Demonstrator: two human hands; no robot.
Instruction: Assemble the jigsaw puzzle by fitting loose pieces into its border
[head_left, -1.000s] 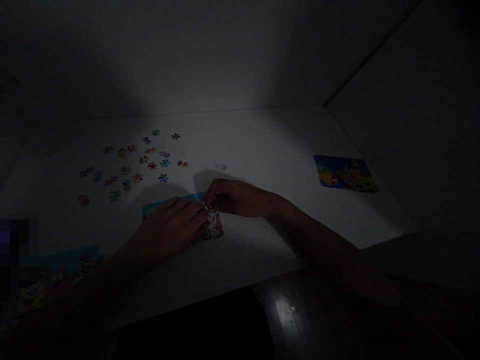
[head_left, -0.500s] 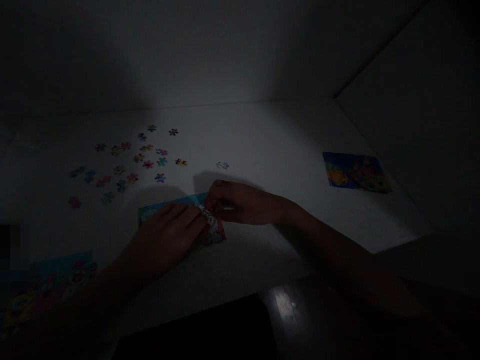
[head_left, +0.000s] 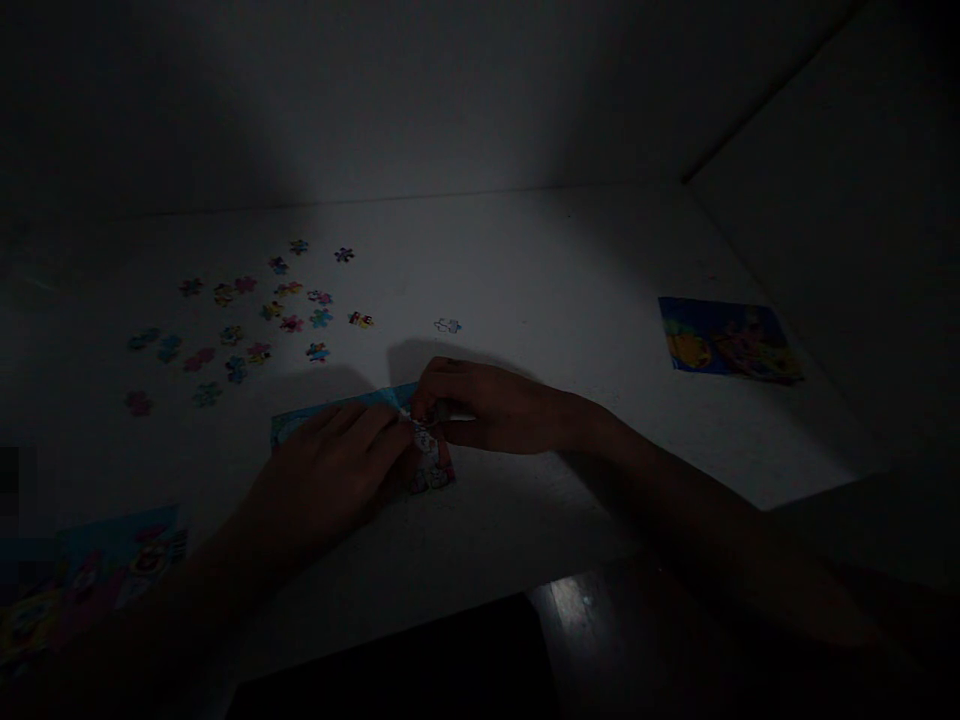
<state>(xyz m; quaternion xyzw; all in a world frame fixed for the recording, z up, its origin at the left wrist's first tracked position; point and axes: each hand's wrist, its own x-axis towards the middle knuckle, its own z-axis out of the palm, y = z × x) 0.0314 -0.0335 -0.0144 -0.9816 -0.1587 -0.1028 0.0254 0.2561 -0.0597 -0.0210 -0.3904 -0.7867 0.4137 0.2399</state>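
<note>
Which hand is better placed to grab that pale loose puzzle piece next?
Probably the right hand: it sits just below the pale puzzle piece, while the left hand lies farther off, resting on the assembled puzzle section.

Prob. a room in a home (too dim to say which one). A white tabletop (head_left: 525,260) sits tucked into a corner of plain white walls (head_left: 375,100), which rise beyond the right hand (head_left: 495,405). A shiny dark wood floor (head_left: 570,605) shows past the table edge, on the near side of that hand. Loose jigsaw pieces (head_left: 291,323) lie beyond it, to the left: hobby stuff, w/ a homey feel.
</note>
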